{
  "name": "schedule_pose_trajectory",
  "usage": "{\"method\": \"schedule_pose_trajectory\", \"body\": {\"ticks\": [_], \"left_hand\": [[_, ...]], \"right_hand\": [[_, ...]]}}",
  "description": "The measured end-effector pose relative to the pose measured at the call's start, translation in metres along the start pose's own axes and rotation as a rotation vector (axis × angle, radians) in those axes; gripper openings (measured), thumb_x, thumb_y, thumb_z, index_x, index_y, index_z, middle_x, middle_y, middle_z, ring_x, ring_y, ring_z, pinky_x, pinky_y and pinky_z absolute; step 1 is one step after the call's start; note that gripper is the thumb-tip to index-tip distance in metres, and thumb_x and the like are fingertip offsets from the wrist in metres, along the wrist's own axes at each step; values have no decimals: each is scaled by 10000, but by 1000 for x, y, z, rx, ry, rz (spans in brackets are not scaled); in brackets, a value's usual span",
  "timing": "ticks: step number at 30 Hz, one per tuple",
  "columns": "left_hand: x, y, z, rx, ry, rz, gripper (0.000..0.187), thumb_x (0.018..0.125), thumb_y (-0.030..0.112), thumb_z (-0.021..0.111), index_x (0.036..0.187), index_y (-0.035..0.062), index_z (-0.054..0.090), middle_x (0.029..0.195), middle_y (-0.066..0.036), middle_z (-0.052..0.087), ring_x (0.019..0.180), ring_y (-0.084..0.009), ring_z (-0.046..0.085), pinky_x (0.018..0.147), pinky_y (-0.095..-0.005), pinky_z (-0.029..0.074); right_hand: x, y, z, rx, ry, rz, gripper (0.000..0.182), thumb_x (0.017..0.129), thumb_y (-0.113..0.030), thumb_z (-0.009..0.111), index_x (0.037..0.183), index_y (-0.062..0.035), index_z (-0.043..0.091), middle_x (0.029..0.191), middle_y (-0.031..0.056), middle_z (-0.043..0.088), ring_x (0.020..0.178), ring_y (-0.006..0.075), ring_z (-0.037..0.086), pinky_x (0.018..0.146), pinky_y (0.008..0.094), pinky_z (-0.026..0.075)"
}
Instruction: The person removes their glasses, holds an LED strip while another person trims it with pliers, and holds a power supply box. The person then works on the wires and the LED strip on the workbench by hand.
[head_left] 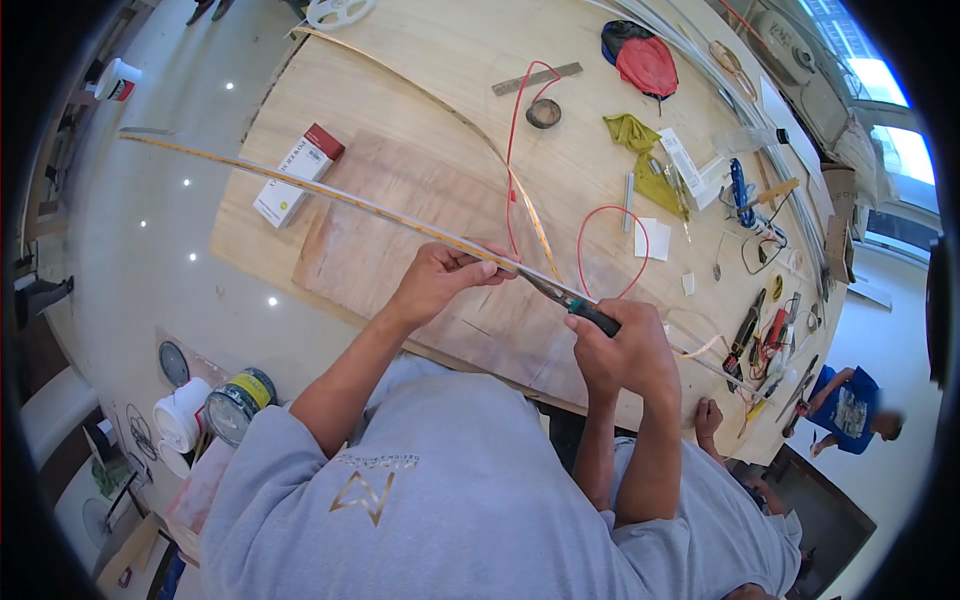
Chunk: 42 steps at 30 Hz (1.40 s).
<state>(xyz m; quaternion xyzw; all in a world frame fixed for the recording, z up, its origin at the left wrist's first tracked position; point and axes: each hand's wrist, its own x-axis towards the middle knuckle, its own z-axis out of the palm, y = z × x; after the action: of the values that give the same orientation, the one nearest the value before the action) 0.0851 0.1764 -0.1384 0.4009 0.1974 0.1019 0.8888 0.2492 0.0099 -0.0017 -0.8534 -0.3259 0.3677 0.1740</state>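
Note:
My left hand (452, 282) pinches a long, thin metal channel (400, 219) with a yellowish LED strip along it. The channel runs diagonally across the table, its far end reaching past the left edge. In my right hand (638, 350) is a pair of pliers (592, 316) with a dark green and black handle. The pliers' jaws lie against the channel, just right of my left fingertips; what is between them is too small to tell. A second, loose LED strip (440, 103) curves down from the top towards the pliers. Beside it loops a red wire (514, 125).
A white and red box (298, 176) lies under the channel. A black tape roll (543, 113), a metal ruler (550, 77) and a green cloth (645, 165) lie farther back. Hand tools (770, 335) crowd the right side. Another person's hand (708, 418) rests at the table's near edge.

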Motion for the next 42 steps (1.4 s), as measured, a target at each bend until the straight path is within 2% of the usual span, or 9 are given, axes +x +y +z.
{"method": "schedule_pose_trajectory", "body": {"ticks": [2,14,23,26,32,35,36,39,42], "left_hand": [[0,0,0,7,4,3,262,909,27,549,1156,-57,580,1079,-170,651,1004,-235,641,898,-343,531],[1,-6,-2,-29,14,-3,276,897,8,563,1164,-60,576,1070,-164,653,990,-230,645,894,-334,535],[3,-7,14,-12,-43,-71,274,876,14,603,1144,-37,584,1059,-175,654,998,-268,646,896,-374,535],[6,-6,24,-62,-72,-40,275,885,30,605,1146,-52,582,1028,-147,662,960,-247,663,864,-328,547],[16,0,41,52,-48,-46,240,884,8,584,1110,-75,589,1026,-176,657,956,-278,660,874,-376,549],[18,0,46,64,-51,-41,232,891,19,582,1099,-84,590,1010,-169,658,952,-278,661,879,-379,547],[20,1,47,58,-64,-34,241,893,29,585,1107,-82,591,1003,-162,659,944,-264,662,875,-365,547],[21,0,48,57,-93,-19,260,902,52,586,1129,-74,591,993,-147,662,929,-236,665,865,-336,547],[22,2,50,84,-112,-16,267,911,61,576,1145,-67,589,1006,-149,663,935,-237,665,863,-338,544]], "right_hand": [[-2,-4,-3,101,-14,90,312,770,-249,704,686,33,600,529,102,507,481,166,445,487,320,380],[-4,11,-2,-4,4,-138,295,772,-236,703,742,44,615,613,128,527,526,193,467,518,315,388],[-14,5,-15,-11,-20,-17,314,779,-252,712,719,39,609,551,94,487,505,137,421,496,295,376],[-20,17,-20,112,-64,96,308,799,-259,710,713,22,619,554,31,508,528,85,424,488,273,370],[-25,50,-40,470,-128,69,253,876,-214,640,780,20,661,693,34,653,633,69,554,581,232,446],[-28,67,-36,729,-78,-16,284,889,-237,627,741,5,619,791,70,680,641,47,503,551,190,382],[-29,70,-37,793,-106,12,273,912,-213,595,774,23,601,926,149,689,681,73,544,585,198,419],[-30,79,-31,996,-104,-41,263,929,-187,568,802,42,589,979,194,669,697,101,575,608,218,451],[-31,83,-31,1013,-95,-59,263,932,-208,557,838,26,632,870,105,672,721,122,622,642,228,487]]}}
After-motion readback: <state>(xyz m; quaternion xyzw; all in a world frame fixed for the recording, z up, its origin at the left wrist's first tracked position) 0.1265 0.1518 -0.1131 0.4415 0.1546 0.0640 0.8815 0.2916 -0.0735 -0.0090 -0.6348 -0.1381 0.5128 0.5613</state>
